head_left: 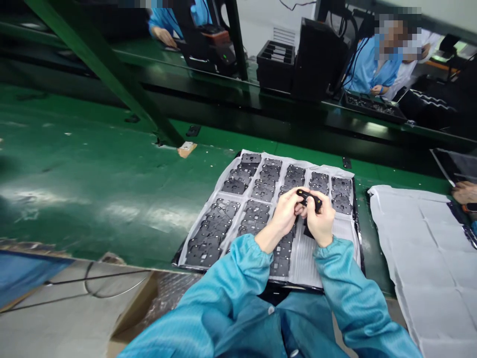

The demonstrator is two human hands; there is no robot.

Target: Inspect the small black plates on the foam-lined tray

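Note:
My left hand (286, 213) and my right hand (319, 218) are closed on a small dark part (309, 199), one at each end. It is elongated and black with small yellow spots; its exact kind cannot be made out. Both hands are above a tray lined with white foam sheet (303, 258), divided into compartments. Overlapping rows of flat dark grey plates with cut-outs (210, 231) lie in most of them. A black piece (307, 229) shows just under my right hand, partly hidden by it.
To the right lies another white-lined sheet (421, 233), with a person's hand (465, 193) beyond it. A green post (112, 74) slants down to the bench (93, 189). Across the bench stand black bins (276, 64) and people in blue. An open cardboard box (130, 313) is below the edge.

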